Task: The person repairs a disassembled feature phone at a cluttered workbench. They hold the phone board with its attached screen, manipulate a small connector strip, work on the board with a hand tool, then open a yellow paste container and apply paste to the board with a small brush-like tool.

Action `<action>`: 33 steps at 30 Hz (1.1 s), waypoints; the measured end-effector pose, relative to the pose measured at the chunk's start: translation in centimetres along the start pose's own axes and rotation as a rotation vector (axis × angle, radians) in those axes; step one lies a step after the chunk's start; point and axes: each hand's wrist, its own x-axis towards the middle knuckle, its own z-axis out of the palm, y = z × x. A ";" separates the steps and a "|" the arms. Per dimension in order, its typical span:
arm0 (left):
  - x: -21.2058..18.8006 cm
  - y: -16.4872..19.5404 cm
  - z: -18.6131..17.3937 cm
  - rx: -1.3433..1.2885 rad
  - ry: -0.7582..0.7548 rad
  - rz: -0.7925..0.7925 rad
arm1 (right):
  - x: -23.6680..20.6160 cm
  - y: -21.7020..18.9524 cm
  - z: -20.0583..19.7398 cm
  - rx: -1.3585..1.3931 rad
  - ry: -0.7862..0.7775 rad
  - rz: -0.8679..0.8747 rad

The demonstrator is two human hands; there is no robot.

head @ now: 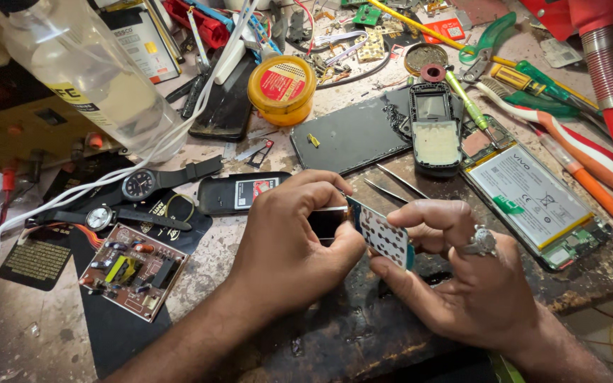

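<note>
Centrally, a small phone board (381, 234) is pinched between the left hand (296, 237) and right hand (462, 276), held above the bench (264, 298), just below the tweezers (391, 186) and phone frame (434, 131).

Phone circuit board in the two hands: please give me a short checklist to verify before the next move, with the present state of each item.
1. Phone circuit board held by both hands: ok; left hand and right hand both grip it.
2. Board lifted off the bench: ok.
3. Small dark screen attached to the board: cannot tell.
4. Tweezers within reach: ok, just behind the hands.
5. Open phone housing ready nearby: ok.
6. Bench uncluttered: not ok.
</note>
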 end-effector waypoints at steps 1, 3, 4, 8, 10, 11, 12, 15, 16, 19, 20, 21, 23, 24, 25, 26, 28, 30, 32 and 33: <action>0.0 0.0 0.0 -0.001 -0.004 0.003 | 0.0 0.0 -0.1 -0.018 -0.009 0.012; 0.0 -0.1 0.0 -0.013 0.005 0.020 | 0.1 0.0 -0.1 -0.011 -0.011 0.001; 0.0 -0.2 0.1 -0.019 0.009 0.029 | 0.1 0.0 -0.1 -0.008 -0.013 -0.004; -0.1 -0.5 0.0 -0.036 -0.020 -0.017 | 0.2 -0.1 -0.2 -0.027 -0.013 -0.021; 0.0 -0.5 0.0 -0.044 -0.012 0.031 | 0.2 -0.1 -0.2 0.007 -0.015 -0.030; 0.0 -0.5 0.1 -0.042 -0.007 0.048 | 0.2 -0.2 -0.2 -0.004 -0.015 -0.010; 0.1 -0.5 0.1 -0.041 -0.002 0.066 | 0.3 -0.2 -0.2 -0.015 -0.016 0.010; 0.4 -0.2 0.0 0.035 -0.027 -0.051 | 0.6 -0.3 -0.3 0.002 -0.030 0.141; 0.5 -0.1 -0.1 0.071 -0.044 -0.118 | 0.8 -0.3 -0.3 0.015 -0.036 0.197; 0.6 0.3 -0.5 0.095 -0.085 -0.211 | 1.2 -0.6 -0.2 -0.089 0.005 0.102; 0.6 0.4 -0.6 0.105 -0.091 -0.206 | 1.3 -0.7 -0.2 -0.120 0.023 0.086; 0.6 0.5 -0.7 0.114 -0.097 -0.200 | 1.4 -0.8 -0.2 -0.152 0.041 0.070; 0.6 0.5 -0.8 0.139 -0.115 -0.151 | 1.6 -0.8 -0.3 -0.166 0.047 0.108; 0.6 0.5 -0.9 0.157 -0.127 -0.107 | 1.7 -0.7 -0.3 -0.148 0.036 0.161; 0.5 0.4 -1.1 0.177 -0.137 -0.062 | 1.8 -0.6 -0.4 -0.129 0.025 0.213; 0.5 0.3 -1.1 0.212 -0.108 0.045 | 1.8 -0.6 -0.4 -0.057 0.022 0.237; 0.6 0.1 -1.1 0.281 -0.051 0.261 | 1.8 -0.4 -0.5 0.087 0.017 0.285; 0.3 -0.1 -1.2 0.338 -0.041 0.279 | 1.7 -0.4 -0.7 -0.041 -0.023 0.347; 0.3 -0.1 -1.4 0.362 -0.038 0.293 | 1.6 -0.4 -0.7 -0.041 -0.027 0.347; 0.3 -0.1 -1.5 0.357 -0.038 0.297 | 1.6 -0.4 -0.7 0.022 -0.012 0.315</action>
